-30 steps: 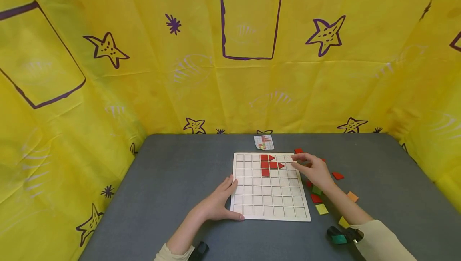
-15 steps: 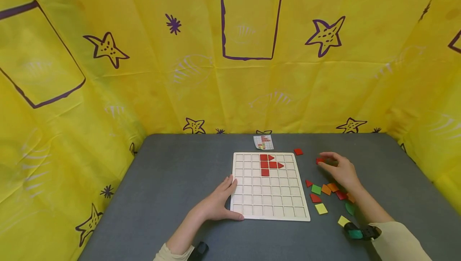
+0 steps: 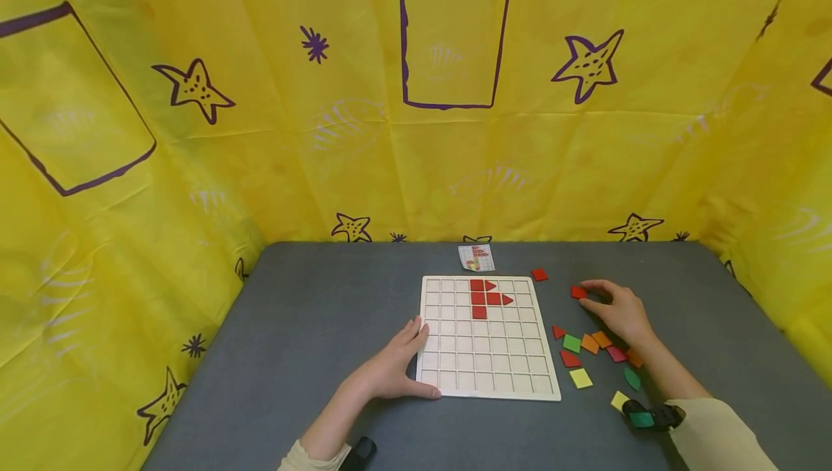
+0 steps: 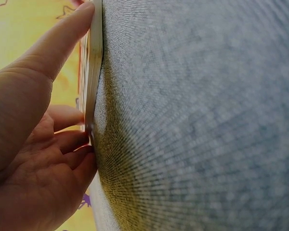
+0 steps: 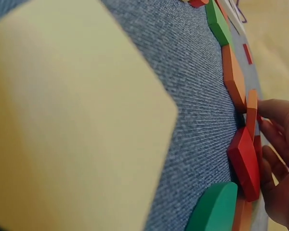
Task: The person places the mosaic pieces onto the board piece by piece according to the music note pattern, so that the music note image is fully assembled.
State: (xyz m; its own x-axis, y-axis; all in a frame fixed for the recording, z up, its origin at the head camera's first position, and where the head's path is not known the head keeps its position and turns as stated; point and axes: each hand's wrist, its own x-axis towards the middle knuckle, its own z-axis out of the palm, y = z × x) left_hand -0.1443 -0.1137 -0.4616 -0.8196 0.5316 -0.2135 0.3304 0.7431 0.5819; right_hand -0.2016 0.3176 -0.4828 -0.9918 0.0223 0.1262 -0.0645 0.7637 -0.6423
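"White square grid board, where's that?"

"Flat on the dark grey tabletop, four red squares and two red triangles in its far cells."

"Hands?"

"Left hand spread, fingers touching its left edge, thumb its near edge. Right hand beyond the right edge, thumb and finger pinching."

"Any print?"

"White paper card beyond the board: a coloured grid pattern."

"Pinching what?"

"One flat red tile."
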